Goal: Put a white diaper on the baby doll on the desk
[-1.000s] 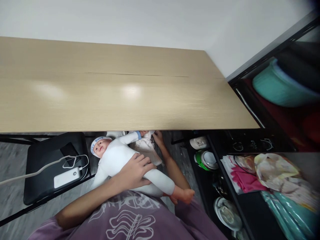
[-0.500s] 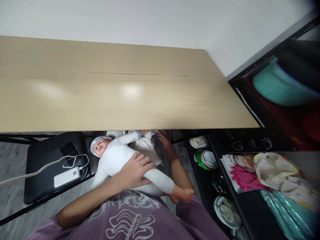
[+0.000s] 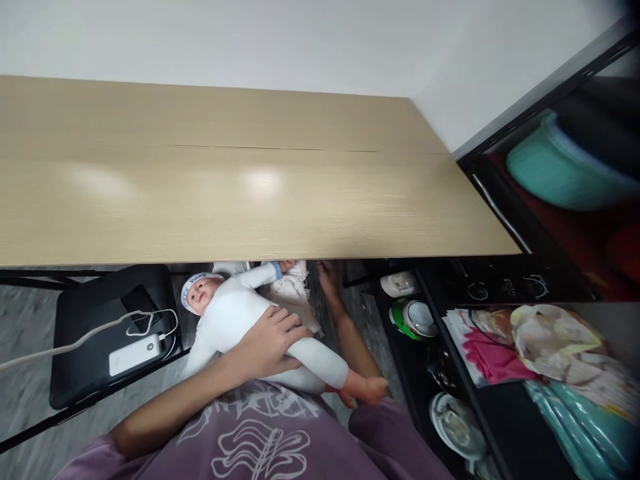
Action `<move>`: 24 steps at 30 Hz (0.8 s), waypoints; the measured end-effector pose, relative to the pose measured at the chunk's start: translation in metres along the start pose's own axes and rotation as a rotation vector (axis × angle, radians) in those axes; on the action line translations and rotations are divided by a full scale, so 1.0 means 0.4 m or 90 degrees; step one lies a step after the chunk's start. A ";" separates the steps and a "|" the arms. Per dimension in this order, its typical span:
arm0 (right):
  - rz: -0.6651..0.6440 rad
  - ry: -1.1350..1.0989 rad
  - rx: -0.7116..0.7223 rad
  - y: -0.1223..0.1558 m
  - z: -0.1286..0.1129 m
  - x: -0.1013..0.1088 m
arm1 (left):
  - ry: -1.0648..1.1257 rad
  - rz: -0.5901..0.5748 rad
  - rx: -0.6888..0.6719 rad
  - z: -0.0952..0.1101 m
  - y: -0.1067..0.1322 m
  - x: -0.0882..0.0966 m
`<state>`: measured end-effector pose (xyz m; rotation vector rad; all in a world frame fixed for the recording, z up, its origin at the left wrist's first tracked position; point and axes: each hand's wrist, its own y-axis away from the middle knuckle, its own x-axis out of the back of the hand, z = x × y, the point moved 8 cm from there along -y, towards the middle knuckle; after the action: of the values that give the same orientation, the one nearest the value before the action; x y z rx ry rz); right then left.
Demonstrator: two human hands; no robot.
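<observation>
Directly under the left hand (image 3: 273,337), the doll (image 3: 235,313); right hand (image 3: 329,280) apart.

"PPY" on doll's cap (image 3: 193,287), other letters blurred, shirt lettering (image 3: 273,400) unreadable

The table (image 3: 250,227) overhangs the cloth (image 3: 293,293), hiding its far end and barring reach from above. A strip of floor (image 3: 361,313) leaves room between the right hand (image 3: 329,281) and the rack (image 3: 515,413). The doll (image 3: 235,310) lies across the lap; the chair (image 3: 80,333) blocks the left.

Right fingers (image 3: 325,270) — farther from cloth (image 3: 291,292)
</observation>
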<state>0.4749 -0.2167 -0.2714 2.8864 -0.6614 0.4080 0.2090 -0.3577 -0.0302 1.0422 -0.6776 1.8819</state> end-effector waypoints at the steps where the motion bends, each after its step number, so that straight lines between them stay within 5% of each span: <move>1: 0.007 0.002 0.016 0.014 -0.021 -0.008 | -0.001 -0.002 0.000 0.000 -0.001 -0.001; 5: -0.008 0.010 0.082 0.101 -0.136 -0.022 | -0.015 -0.011 -0.012 0.004 0.001 0.007; 10: -0.110 0.089 0.278 0.232 -0.369 -0.023 | -0.029 -0.045 -0.056 0.023 0.010 0.015; 14: -0.357 0.189 0.445 0.293 -0.501 -0.155 | -0.030 -0.044 -0.058 0.028 -0.004 0.007; 18: -0.536 0.370 0.451 0.306 -0.508 -0.332 | 0.024 -0.034 -0.045 0.031 -0.006 0.031; 21: -0.570 0.497 0.456 0.326 -0.525 -0.397 | 0.144 0.037 -0.014 0.015 0.062 0.079; 24: -0.584 0.561 0.502 0.357 -0.577 -0.402 | 0.200 0.217 0.085 -0.051 0.223 0.099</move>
<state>0.2193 -0.2314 -0.0872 2.6714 1.1053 1.8474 0.1117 -0.3689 -0.0108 0.7178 -0.5758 2.3509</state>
